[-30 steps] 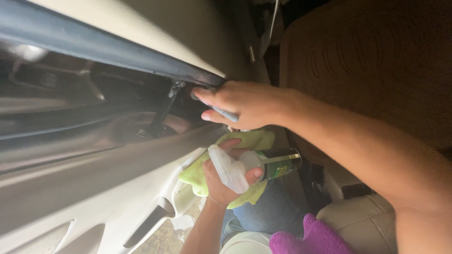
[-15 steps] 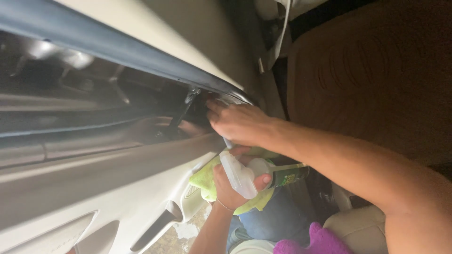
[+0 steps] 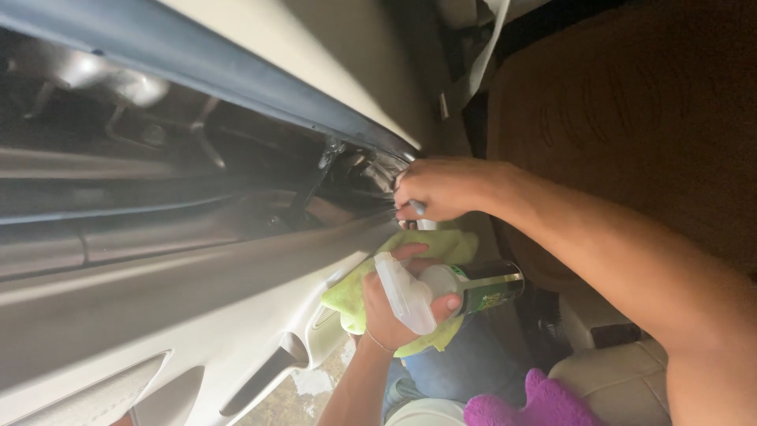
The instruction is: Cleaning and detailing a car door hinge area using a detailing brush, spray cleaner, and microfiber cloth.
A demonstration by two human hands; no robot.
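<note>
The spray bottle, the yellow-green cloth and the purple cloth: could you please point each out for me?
spray bottle (image 3: 441, 288), head view, white neck.
yellow-green cloth (image 3: 449, 244), head view, upper fold.
purple cloth (image 3: 544, 404), head view, fluffy middle.

We note a cream plastic car door panel (image 3: 181, 347) with a recessed pull handle (image 3: 264, 379), topped by a dark rubber window seal (image 3: 236, 87). A fluffy purple cloth (image 3: 524, 406) lies on the beige leather seat (image 3: 623, 379). A brown textured seat back (image 3: 646, 110) stands behind.

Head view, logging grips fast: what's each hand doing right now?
Left hand: closed on spray bottle and yellow cloth.
Right hand: closed on small bluish tool.
</note>
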